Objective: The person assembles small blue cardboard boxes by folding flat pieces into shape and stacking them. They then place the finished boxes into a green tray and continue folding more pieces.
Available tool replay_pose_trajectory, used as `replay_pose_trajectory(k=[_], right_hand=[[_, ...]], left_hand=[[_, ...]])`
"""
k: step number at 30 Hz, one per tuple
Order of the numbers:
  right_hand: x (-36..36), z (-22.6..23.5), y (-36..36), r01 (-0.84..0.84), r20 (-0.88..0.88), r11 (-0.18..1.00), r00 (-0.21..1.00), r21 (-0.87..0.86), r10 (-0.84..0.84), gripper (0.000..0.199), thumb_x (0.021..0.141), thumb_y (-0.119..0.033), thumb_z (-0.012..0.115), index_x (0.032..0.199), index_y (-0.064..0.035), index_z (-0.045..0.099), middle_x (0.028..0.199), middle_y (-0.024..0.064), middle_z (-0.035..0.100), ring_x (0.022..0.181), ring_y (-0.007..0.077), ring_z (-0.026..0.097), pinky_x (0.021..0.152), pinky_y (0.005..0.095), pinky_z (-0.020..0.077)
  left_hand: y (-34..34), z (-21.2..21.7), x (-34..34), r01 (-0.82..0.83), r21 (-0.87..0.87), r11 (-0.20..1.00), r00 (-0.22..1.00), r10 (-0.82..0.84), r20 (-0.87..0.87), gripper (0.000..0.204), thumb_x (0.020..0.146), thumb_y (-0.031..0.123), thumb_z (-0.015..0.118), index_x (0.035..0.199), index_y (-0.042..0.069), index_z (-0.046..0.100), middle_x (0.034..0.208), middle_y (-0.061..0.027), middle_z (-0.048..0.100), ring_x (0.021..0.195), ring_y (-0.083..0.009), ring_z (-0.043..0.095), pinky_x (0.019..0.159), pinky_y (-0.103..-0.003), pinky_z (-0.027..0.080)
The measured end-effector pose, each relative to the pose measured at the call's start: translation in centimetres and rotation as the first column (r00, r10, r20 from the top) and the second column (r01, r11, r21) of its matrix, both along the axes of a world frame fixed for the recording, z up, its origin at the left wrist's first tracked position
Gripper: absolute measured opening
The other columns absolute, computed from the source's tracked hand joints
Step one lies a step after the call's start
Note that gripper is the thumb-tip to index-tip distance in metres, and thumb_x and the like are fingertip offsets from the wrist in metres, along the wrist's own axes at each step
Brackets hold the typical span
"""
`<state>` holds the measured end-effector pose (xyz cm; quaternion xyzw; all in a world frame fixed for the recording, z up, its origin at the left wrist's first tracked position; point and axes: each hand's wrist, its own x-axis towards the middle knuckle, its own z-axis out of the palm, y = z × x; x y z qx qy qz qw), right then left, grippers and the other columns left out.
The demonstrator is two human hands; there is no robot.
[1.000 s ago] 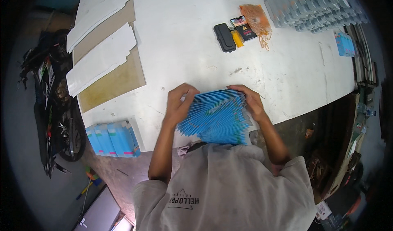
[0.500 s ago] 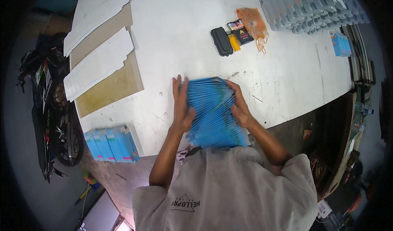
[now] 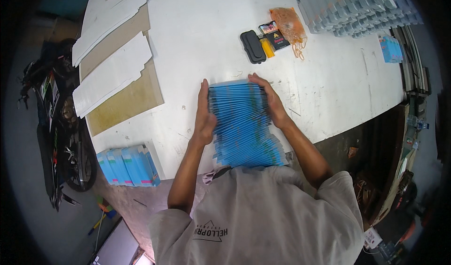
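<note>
A long fanned stack of blue folded cartons (image 3: 239, 124) lies on the white table in front of me, reaching almost to my shirt. The cartons overlap in thin rows; the far end is squared up, while the near end fans out unevenly. My left hand (image 3: 205, 117) is pressed along the stack's left side, fingers straight and pointing away. My right hand (image 3: 272, 100) grips the right side, its fingers bent round the far right corner. Between them, the two hands hold the stack's far part. The right thumb is hidden.
Blue cartons (image 3: 128, 165) stand at the table's left front corner. White die-cut sheets (image 3: 115, 75) and brown boards lie at left. Beyond the stack are a black case (image 3: 253, 46), a yellow lighter (image 3: 267, 48) and an orange bag (image 3: 287, 23) of rubber bands. Grey cartons (image 3: 347, 9) are piled far right.
Both hands have moved a little farther away along the stack. Its far end has become straighter and more even, and the left fingers are closer together.
</note>
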<state>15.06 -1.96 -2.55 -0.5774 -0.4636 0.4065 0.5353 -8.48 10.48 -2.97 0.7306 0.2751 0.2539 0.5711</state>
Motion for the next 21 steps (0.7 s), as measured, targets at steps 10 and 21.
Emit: replay_pose_trajectory(k=[10,21], right_hand=[[-0.2,0.3,-1.2,0.066,-0.086,0.998,0.994,0.018,-0.064,0.108,0.096,-0.085,0.021,0.164,-0.0019,0.029,0.170,0.0209,0.029,0.160,0.0351,0.020,0.130,0.0510,0.0105],[-1.7,0.9,-11.8,-0.146,-0.013,0.988,0.989,-0.055,0.146,0.124,0.087,-0.095,0.030,0.164,0.0017,0.025,0.170,0.0249,0.027,0.159,0.0426,0.018,0.129,0.0544,0.0114]], left_hand=[[-0.4,0.2,2.5,-0.151,-0.037,0.988,0.988,0.152,0.027,0.101,0.102,0.074,0.032,0.165,-0.004,0.018,0.171,-0.0257,0.022,0.161,-0.0374,0.018,0.130,-0.049,0.014],[-7.2,2.0,-3.9,0.136,-0.098,0.986,0.989,-0.140,-0.037,0.116,0.094,0.080,0.042,0.164,-0.009,0.016,0.173,-0.0274,0.014,0.162,-0.0395,0.012,0.129,-0.055,0.009]])
